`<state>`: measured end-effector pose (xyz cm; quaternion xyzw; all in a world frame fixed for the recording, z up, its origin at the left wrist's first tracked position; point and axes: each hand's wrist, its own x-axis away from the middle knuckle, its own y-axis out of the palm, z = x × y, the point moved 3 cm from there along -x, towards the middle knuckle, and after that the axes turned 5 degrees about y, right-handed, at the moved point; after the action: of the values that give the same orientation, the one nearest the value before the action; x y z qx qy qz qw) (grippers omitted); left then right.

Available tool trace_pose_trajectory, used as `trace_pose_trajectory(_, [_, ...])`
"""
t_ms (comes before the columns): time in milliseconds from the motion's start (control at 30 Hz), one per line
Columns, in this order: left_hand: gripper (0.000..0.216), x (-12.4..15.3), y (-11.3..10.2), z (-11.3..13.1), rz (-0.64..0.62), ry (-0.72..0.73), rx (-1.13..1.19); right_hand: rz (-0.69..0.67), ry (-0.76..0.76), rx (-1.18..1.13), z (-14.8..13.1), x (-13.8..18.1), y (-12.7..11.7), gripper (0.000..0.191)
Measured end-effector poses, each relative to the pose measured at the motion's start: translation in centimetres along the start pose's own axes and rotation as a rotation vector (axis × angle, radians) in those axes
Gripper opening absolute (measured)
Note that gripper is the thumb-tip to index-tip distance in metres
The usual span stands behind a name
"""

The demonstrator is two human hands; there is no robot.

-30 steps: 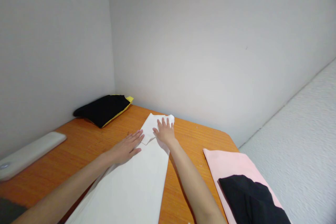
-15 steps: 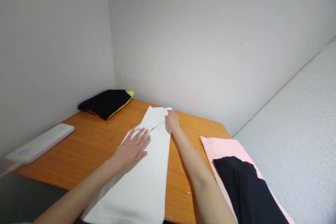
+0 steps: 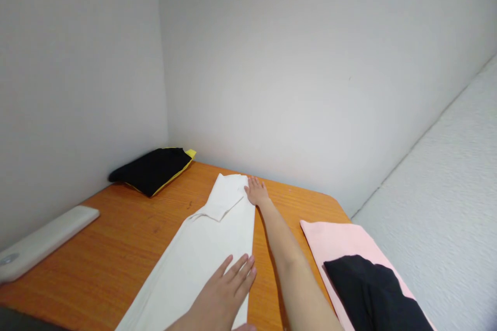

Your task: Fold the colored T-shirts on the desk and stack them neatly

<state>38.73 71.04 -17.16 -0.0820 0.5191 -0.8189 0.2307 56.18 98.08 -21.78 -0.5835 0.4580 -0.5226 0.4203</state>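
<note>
A white garment [image 3: 217,232], folded into a long narrow strip, lies lengthwise on the orange wooden table [image 3: 128,222]. My left hand [image 3: 225,295] rests flat on its near part with fingers stretched out. My right hand [image 3: 256,192] reaches to the far end of the strip and lies at its right edge beside the folded collar, fingers spread and pressed down. Neither hand holds anything.
A folded black and yellow cloth [image 3: 153,168] sits in the far left corner. A long white device [image 3: 42,240] lies along the left wall. At the right, a pink cloth [image 3: 334,240] bears a black cloth [image 3: 373,295]. White walls enclose the table; a white textured surface [image 3: 446,207] lies right.
My left hand has slid back along the white garment toward me. My right hand has moved to the garment's far right edge. The far end now lies smoother.
</note>
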Motion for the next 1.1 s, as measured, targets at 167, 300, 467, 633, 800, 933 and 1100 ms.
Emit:
trace_pose_trajectory(167, [0.087, -1.3, 0.3, 0.2, 0.004, -0.050, 0.029, 0.001, -0.002, 0.019, 0.4, -0.5, -0.2, 0.062])
trace_pose_trajectory(300, [0.079, -3.8, -0.9, 1.2, -0.015, -0.186, 0.104, 0.088, -0.046, 0.057, -1.8, 0.6, -2.7, 0.062])
trace_pose_trajectory(467, [0.065, 2.8, -5.1, 1.0, 0.149, -0.269, -0.056, 0.217, -0.142, 0.057, -4.7, 6.2, -5.6, 0.063])
trace_pose_trajectory(633, [0.074, 16.2, -7.4, -0.5, 0.248, -0.261, -0.346, 0.058, -0.421, -0.039, -3.1, 20.4, -5.3, 0.068])
trace_pose_trajectory(800, [0.073, 18.9, -4.7, -0.1, 0.094, -0.047, -0.465, -0.251, -0.654, -0.176, -2.7, 34.8, -2.5, 0.119])
trace_pose_trajectory(933, [0.075, 18.2, -3.1, -0.2, 0.211, 0.010, -0.486, -0.120, -0.491, -0.146, -3.1, 38.8, 0.5, 0.088])
trace_pose_trajectory(1100, [0.059, 21.4, -1.5, -1.2, 0.376, 0.042, -0.244, 0.014, -0.466, -0.164, -2.6, 40.6, 3.7, 0.057])
